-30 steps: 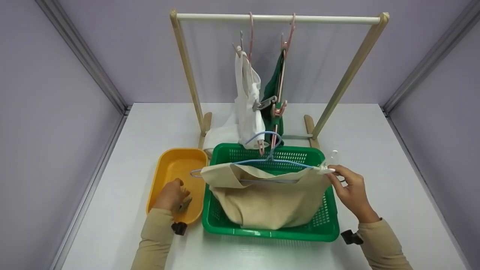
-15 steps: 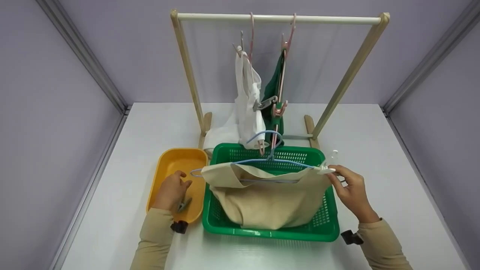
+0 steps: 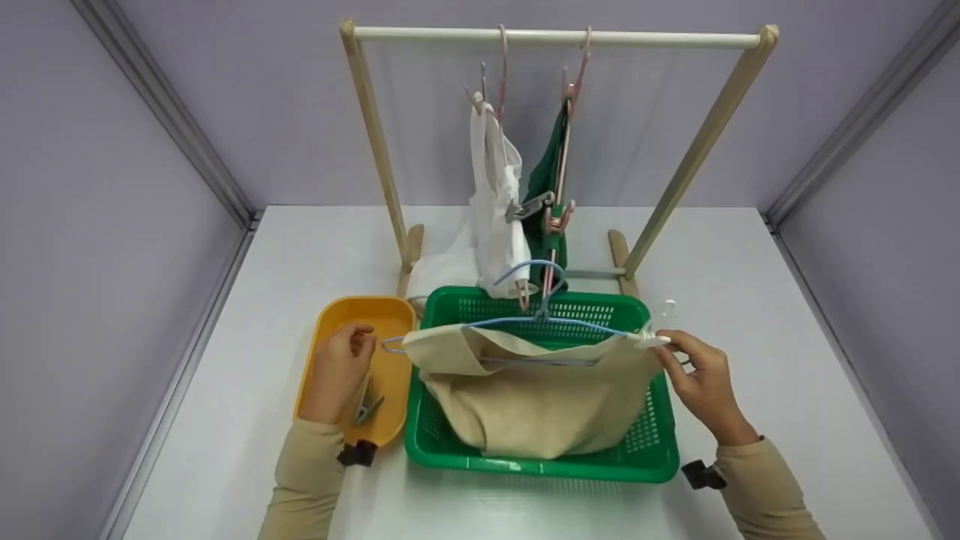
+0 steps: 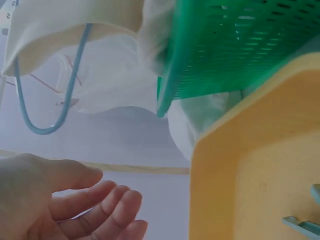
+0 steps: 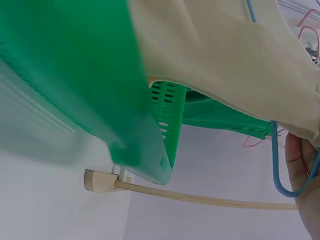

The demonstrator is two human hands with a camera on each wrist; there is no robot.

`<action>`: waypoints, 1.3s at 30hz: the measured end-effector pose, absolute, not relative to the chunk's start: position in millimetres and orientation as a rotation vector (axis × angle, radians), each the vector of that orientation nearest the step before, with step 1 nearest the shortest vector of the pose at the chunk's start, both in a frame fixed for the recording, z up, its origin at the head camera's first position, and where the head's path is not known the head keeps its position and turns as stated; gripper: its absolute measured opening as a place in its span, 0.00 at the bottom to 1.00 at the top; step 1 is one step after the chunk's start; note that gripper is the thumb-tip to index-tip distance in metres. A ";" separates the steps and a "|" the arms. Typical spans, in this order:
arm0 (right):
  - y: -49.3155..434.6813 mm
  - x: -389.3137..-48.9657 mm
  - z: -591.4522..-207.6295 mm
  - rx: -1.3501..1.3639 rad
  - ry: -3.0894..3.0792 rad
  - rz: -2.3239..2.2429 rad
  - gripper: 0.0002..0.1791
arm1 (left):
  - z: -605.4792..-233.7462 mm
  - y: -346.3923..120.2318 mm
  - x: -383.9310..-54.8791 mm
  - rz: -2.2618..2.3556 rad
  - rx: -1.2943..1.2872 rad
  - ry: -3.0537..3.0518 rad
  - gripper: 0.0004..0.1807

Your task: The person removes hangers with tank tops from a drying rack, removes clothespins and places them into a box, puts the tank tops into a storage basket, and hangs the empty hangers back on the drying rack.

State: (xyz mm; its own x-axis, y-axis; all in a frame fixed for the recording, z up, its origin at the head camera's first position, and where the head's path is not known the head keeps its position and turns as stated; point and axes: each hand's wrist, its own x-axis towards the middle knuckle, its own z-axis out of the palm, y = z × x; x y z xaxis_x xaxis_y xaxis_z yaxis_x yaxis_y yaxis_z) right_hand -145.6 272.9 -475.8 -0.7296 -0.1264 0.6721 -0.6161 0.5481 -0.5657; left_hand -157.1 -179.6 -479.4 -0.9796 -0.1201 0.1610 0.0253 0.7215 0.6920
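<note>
A beige garment hangs on a blue hanger over the green basket, its lower part inside the basket. At the right end of the hanger, my right hand pinches a white clothespin on the garment's corner. The right wrist view has the fingers beside the blue hanger's loop. My left hand is over the yellow tray, its fingers loosely bent with nothing in them. Below it in the tray lies a grey-green clothespin.
Behind the basket stands a rack with a white bar. On it hang a white garment and a dark green garment, both on pink hangers with clothespins. White cloth lies behind the basket's left corner.
My left hand has risen away from the clothespin in the tray and moved slightly forward, uncovering more of it. The right hand, hanger and garment have stayed in place.
</note>
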 end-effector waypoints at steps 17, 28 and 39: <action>271.0 -144.8 -475.0 0.575 -2.210 1.135 0.13 | -459.8 -162.5 -149.0 -1.143 -0.094 -2.494 0.07; 270.6 -145.5 -475.4 0.584 -2.196 1.121 0.13 | -447.6 -150.3 -144.8 -1.145 -0.273 -2.393 0.05; 269.4 -145.7 -475.3 0.592 -2.203 1.130 0.13 | -450.0 -125.6 -147.5 -1.233 -0.707 -2.198 0.06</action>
State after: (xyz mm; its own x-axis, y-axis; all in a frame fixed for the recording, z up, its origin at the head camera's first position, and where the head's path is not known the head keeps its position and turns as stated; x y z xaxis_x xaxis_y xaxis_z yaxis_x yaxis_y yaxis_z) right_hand -145.7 269.4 -475.3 -0.7288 -0.1188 0.6744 -0.6169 0.5413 -0.5713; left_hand -147.5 -125.6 -450.0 -0.7297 0.1872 0.6576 0.6589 0.4496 0.6031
